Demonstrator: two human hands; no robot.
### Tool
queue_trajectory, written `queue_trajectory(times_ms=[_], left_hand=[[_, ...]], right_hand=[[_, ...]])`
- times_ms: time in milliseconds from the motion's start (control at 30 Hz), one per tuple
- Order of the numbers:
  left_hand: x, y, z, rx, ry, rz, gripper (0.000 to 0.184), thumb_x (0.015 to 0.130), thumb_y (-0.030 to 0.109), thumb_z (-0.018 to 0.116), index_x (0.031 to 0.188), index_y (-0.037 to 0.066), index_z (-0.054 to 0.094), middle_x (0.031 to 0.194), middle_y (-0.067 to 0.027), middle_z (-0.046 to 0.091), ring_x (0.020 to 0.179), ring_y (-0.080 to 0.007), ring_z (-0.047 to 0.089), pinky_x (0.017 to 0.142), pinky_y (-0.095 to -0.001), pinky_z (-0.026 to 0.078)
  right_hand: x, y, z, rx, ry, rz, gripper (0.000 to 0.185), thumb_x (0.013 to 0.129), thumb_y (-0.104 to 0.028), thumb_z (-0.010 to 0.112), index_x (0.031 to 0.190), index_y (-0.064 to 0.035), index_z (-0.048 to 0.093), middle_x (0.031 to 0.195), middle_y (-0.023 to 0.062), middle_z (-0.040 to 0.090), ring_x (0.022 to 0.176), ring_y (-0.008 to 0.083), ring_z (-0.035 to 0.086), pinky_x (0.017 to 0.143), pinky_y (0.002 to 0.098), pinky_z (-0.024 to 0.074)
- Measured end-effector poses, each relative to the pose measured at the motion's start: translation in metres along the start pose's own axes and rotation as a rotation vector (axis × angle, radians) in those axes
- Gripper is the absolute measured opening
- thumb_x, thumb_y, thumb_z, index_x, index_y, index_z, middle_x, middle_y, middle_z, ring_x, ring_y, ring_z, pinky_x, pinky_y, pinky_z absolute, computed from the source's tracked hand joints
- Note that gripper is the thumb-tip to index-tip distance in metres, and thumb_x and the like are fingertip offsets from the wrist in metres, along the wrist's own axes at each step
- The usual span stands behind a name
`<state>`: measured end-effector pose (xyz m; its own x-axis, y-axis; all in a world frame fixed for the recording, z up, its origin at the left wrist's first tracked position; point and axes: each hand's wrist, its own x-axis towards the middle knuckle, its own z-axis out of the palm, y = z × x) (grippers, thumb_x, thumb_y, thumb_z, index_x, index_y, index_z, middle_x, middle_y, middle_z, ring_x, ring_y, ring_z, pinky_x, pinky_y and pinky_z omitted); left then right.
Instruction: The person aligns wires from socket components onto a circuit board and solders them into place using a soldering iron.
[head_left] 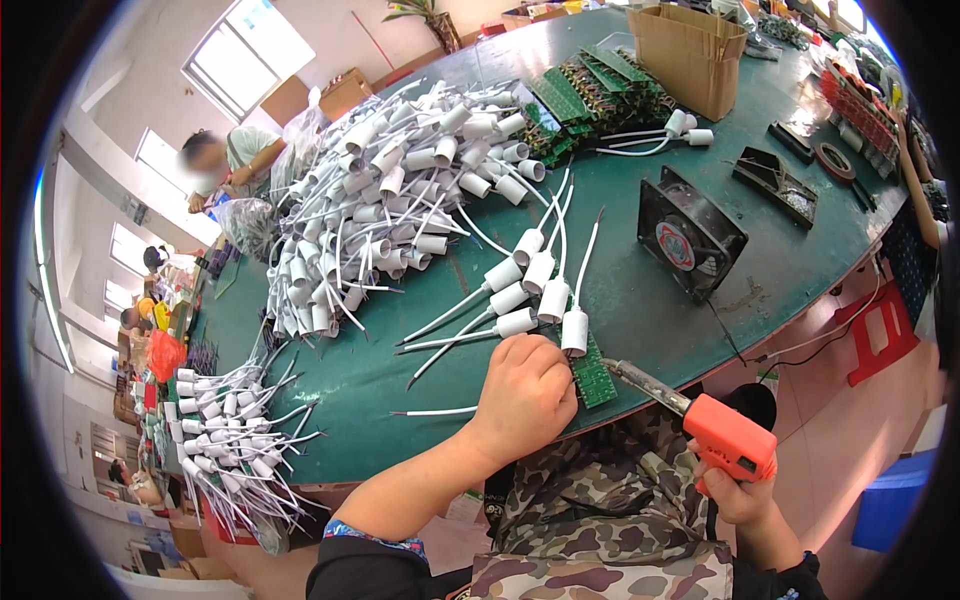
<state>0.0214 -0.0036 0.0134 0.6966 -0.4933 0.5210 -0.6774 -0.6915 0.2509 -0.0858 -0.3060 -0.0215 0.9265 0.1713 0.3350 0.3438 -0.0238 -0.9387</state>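
My right hand [738,492] is wrapped around the orange-red pistol grip of a soldering iron [728,437]. Its metal tip reaches the right edge of a green circuit board [594,380] at the table's front edge. Close by on the left, my left hand [525,392] has its fingers curled together, and what they grip is hidden. A white wire [436,412] runs out from behind this hand to the left. Several white cylinders with wires stand along the board, one [575,332] just above it and another [517,321] beside my left knuckles.
A large heap of white wired cylinders [400,190] covers the table's [560,440] left half; a smaller pile [235,420] lies front left. Behind are stacked circuit boards [590,95] and a cardboard box [690,60]. A black fan [690,235] stands right. Another person [235,160] sits far left.
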Motion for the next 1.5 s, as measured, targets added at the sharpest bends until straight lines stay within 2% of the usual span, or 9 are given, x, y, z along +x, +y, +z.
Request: queue_trajectory(times_ms=[167, 400, 567, 867, 967, 1200, 1333, 1467, 1500], left_hand=[[-0.001, -0.001, 0.000, -0.005, -0.005, 0.005, 0.014, 0.068, 0.003, 0.073, 0.076, 0.005, 0.061, 0.090, -0.0066, 0.064, 0.094, -0.0296, 0.061, 0.085, -0.0439, 0.047], [-0.015, -0.002, -0.022, -0.008, -0.053, 0.000, 0.033, 0.068, 0.006, 0.079, 0.099, 0.005, 0.066, 0.111, -0.0098, 0.063, 0.105, -0.0332, 0.061, 0.092, -0.0456, 0.047], [-0.026, -0.009, -0.028, 0.080, -0.090, -0.018, 0.043, 0.069, 0.009, 0.082, 0.108, 0.004, 0.066, 0.116, -0.0109, 0.061, 0.108, -0.0336, 0.060, 0.093, -0.0462, 0.046], [-0.022, -0.019, -0.022, 0.119, -0.076, -0.011, 0.045, 0.069, 0.011, 0.084, 0.110, 0.004, 0.067, 0.116, -0.0111, 0.060, 0.108, -0.0336, 0.059, 0.092, -0.0468, 0.046], [-0.022, -0.024, -0.025, 0.115, -0.100, -0.001, 0.046, 0.069, 0.012, 0.084, 0.111, 0.004, 0.067, 0.118, -0.0123, 0.060, 0.110, -0.0346, 0.059, 0.093, -0.0474, 0.046], [-0.042, -0.045, -0.041, 0.142, -0.137, 0.044, 0.050, 0.073, 0.013, 0.083, 0.119, 0.007, 0.066, 0.125, -0.0127, 0.058, 0.116, -0.0338, 0.058, 0.100, -0.0477, 0.046], [-0.044, -0.058, -0.041, 0.144, -0.070, 0.090, 0.055, 0.072, 0.012, 0.084, 0.123, 0.008, 0.063, 0.127, -0.0120, 0.057, 0.115, -0.0335, 0.058, 0.098, -0.0487, 0.048], [-0.035, -0.080, -0.052, 0.178, -0.055, 0.168, 0.045, 0.077, 0.018, 0.083, 0.117, 0.009, 0.064, 0.123, -0.0097, 0.060, 0.112, -0.0319, 0.060, 0.098, -0.0495, 0.048], [-0.028, -0.085, -0.058, 0.167, -0.020, 0.167, 0.036, 0.080, 0.020, 0.081, 0.109, 0.009, 0.065, 0.117, -0.0098, 0.063, 0.108, -0.0328, 0.062, 0.095, -0.0481, 0.049]], right_hand=[[-0.001, -0.001, 0.002, 0.007, 0.042, 0.014, 0.039, 0.094, -0.018, 0.069, 0.123, 0.0076, 0.061, 0.101, 0.0150, 0.072, 0.074, 0.0159, 0.068, 0.066, 0.0299, 0.0568], [-0.004, -0.010, -0.005, 0.022, 0.085, 0.153, 0.032, 0.083, -0.008, 0.072, 0.112, 0.0044, 0.067, 0.102, 0.0159, 0.073, 0.085, 0.0249, 0.071, 0.078, 0.0342, 0.0557], [0.001, -0.013, 0.000, 0.073, 0.171, 0.162, 0.030, 0.085, -0.010, 0.072, 0.111, 0.0048, 0.068, 0.101, 0.0156, 0.073, 0.081, 0.0233, 0.071, 0.075, 0.0338, 0.0554], [0.005, -0.016, 0.000, 0.070, 0.168, 0.143, 0.029, 0.087, -0.010, 0.071, 0.111, 0.0057, 0.067, 0.100, 0.0153, 0.073, 0.083, 0.0213, 0.070, 0.077, 0.0334, 0.0556], [0.000, -0.002, -0.010, -0.031, 0.041, -0.030, 0.044, 0.095, -0.018, 0.067, 0.130, 0.0063, 0.056, 0.111, 0.0174, 0.071, 0.075, 0.0140, 0.067, 0.069, 0.0290, 0.0569], [-0.008, -0.005, -0.009, 0.109, 0.102, 0.145, 0.045, 0.094, -0.017, 0.067, 0.132, 0.0049, 0.055, 0.113, 0.0169, 0.071, 0.076, 0.0131, 0.067, 0.068, 0.0284, 0.0565], [-0.003, -0.003, -0.007, 0.112, 0.100, 0.149, 0.047, 0.094, -0.018, 0.067, 0.133, 0.0049, 0.054, 0.114, 0.0171, 0.071, 0.075, 0.0127, 0.066, 0.067, 0.0278, 0.0563], [-0.002, -0.005, -0.006, 0.113, 0.116, 0.145, 0.047, 0.094, -0.018, 0.066, 0.133, 0.0049, 0.054, 0.114, 0.0167, 0.071, 0.075, 0.0127, 0.066, 0.067, 0.0277, 0.0563], [-0.004, -0.002, -0.007, 0.107, 0.122, 0.132, 0.047, 0.094, -0.018, 0.066, 0.133, 0.0049, 0.054, 0.114, 0.0165, 0.071, 0.075, 0.0127, 0.066, 0.067, 0.0277, 0.0562]])
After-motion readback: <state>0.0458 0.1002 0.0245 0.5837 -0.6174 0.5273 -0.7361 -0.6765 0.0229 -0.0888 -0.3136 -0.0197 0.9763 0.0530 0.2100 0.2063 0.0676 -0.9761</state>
